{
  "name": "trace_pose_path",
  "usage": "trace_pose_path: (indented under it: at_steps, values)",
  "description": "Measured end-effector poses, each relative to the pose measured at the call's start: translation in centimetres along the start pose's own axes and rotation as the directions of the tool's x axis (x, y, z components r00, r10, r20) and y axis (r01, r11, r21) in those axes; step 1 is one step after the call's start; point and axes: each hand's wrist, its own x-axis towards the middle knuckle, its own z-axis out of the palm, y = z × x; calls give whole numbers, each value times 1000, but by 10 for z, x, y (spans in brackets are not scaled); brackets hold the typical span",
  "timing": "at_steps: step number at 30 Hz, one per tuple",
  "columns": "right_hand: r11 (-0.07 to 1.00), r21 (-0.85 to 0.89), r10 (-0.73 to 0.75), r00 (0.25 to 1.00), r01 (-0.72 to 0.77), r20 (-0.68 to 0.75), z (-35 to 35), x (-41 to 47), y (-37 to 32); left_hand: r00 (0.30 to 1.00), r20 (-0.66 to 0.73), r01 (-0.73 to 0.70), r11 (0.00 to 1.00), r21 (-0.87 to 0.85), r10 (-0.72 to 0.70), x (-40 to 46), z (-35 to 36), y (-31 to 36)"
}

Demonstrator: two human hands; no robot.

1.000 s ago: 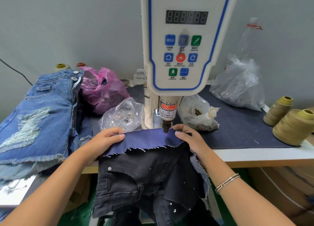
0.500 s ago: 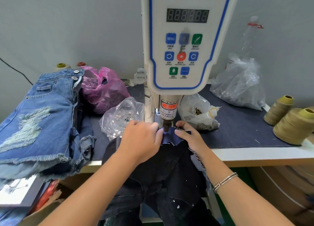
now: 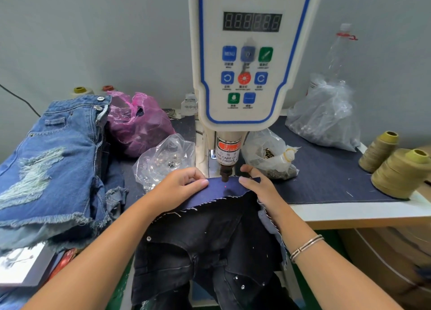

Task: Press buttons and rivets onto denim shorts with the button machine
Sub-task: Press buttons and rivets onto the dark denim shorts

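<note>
The white servo button machine (image 3: 250,60) stands at the centre, its punch head (image 3: 225,173) just above a frayed dark-blue denim flap (image 3: 225,189). A red laser dot lies on the flap under the punch. The flap belongs to black denim shorts (image 3: 205,246) that hang off the table's front edge. My left hand (image 3: 178,188) presses the flap left of the punch, fingers flat on the cloth. My right hand (image 3: 258,188) pinches the flap's right edge, thumb behind it. A clear bag of metal buttons (image 3: 163,160) lies left of the machine, a bag of rivets (image 3: 268,156) right.
Blue ripped denim shorts (image 3: 51,160) are piled at the left beside a pink plastic bag (image 3: 137,123). A large clear bag (image 3: 324,118) and a plastic bottle (image 3: 338,51) sit at the back right. Two olive thread cones (image 3: 396,170) stand at the right edge.
My left hand went from the flap's left end to the punch, then drew back left, and the flap lies spread under the punch again. My right hand stayed on the right edge.
</note>
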Motion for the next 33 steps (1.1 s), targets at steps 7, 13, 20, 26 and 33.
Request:
trace_pose_path:
  at_steps: [7, 13, 20, 26, 33]
  values:
    - [1000, 7, -17, 1000, 17, 21, 4, 4, -1, 990, 61, 134, 990, -53, -131, -3, 1, 3]
    - [1000, -5, -30, 999, 30, 19, 7, 8, 4, 957, 173, 265, 945, -194, -233, -2, -5, 1]
    - [1000, 5, -25, 1000, 25, 8, 7, 4, 9, 959, 191, 259, 925, -277, -211, -4, 0, -8]
    - [1000, 24, -11, 1000, 10, 22, 6, 4, 9, 958, 211, 256, 911, -324, -195, -5, 1, -9]
    - [999, 36, 6, 1000, -7, 10, 9, 3, 5, 948, 236, 288, 889, -356, -212, -3, -1, -10]
